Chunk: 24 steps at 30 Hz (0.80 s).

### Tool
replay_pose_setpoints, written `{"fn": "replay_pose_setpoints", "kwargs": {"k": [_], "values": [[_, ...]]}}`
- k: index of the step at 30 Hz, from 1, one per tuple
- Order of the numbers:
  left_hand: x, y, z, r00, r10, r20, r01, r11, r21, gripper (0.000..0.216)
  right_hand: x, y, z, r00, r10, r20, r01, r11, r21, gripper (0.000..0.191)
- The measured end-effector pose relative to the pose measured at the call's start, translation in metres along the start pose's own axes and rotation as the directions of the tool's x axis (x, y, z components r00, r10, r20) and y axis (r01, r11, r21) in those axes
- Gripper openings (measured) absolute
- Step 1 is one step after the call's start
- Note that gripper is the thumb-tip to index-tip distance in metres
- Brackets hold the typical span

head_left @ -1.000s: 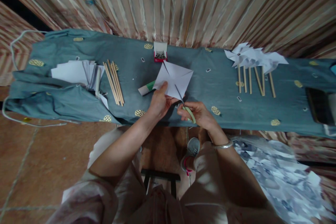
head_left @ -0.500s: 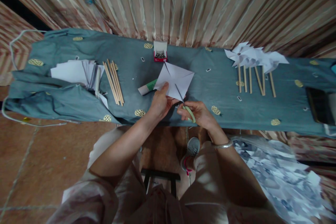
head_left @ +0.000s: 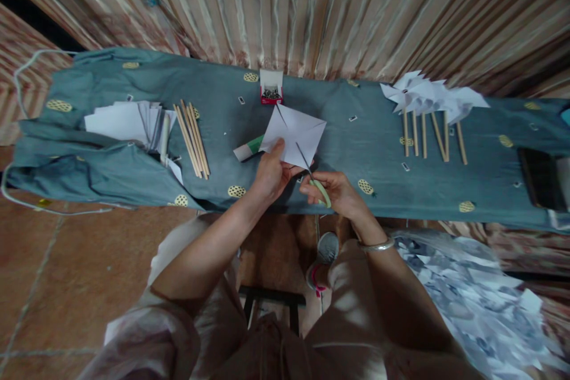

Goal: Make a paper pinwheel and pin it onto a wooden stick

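My left hand (head_left: 272,173) pinches a square sheet of white paper (head_left: 289,129), thumb on top and fingers beneath. Slits run inward from two of the sheet's far corners. My right hand (head_left: 333,189) is closed around the green handles of a pair of scissors (head_left: 321,191), whose blades reach over the near right corner of the paper. Partly under the sheet lies a green and white packet or tube (head_left: 249,148). Just beyond the paper stands an open red box (head_left: 272,95) of small metal pieces, perhaps pins.
On the left lie stacked white sheets (head_left: 118,123) and several wooden sticks (head_left: 192,139). Paper pinwheels (head_left: 434,95) on sticks rest at the right, with a dark phone-like object (head_left: 540,178) at the far right. A bag of paper pieces (head_left: 481,303) sits below the table's edge (head_left: 414,214).
Very little differs. The paper and both hands have shifted slightly left in view, and the scissors stay at the same corner of the sheet.
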<state>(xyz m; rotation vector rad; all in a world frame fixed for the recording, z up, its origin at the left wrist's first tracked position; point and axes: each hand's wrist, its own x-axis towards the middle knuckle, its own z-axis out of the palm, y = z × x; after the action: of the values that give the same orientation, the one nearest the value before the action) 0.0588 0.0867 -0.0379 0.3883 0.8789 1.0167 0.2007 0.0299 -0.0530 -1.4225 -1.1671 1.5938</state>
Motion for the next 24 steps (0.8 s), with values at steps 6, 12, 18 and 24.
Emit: {"fn": "replay_pose_setpoints", "kwargs": {"k": [6, 12, 18, 24], "values": [[0.002, -0.001, -0.001, 1.000, 0.004, 0.031, -0.004, 1.000, 0.001, 0.030, 0.001, 0.001, -0.001, 1.000, -0.026, 0.005, 0.026, 0.999, -0.033, 0.048], [0.007, 0.003, -0.006, 1.000, 0.018, 0.008, -0.018, 1.000, 0.003, 0.025, -0.004, 0.003, 0.000, 0.999, -0.033, -0.004, 0.032, 0.992, -0.120, 0.048], [0.010, 0.010, -0.009, 0.999, 0.047, -0.005, -0.047, 0.999, -0.002, 0.031, -0.020, 0.013, -0.025, 0.987, -0.107, -0.123, 0.028, 0.856, -0.515, 0.046], [0.004, -0.005, -0.001, 0.991, -0.122, 0.050, 0.123, 0.992, -0.022, 0.040, -0.029, 0.007, -0.057, 0.830, -0.316, -0.459, -0.202, 0.597, -0.776, 0.047]]}}
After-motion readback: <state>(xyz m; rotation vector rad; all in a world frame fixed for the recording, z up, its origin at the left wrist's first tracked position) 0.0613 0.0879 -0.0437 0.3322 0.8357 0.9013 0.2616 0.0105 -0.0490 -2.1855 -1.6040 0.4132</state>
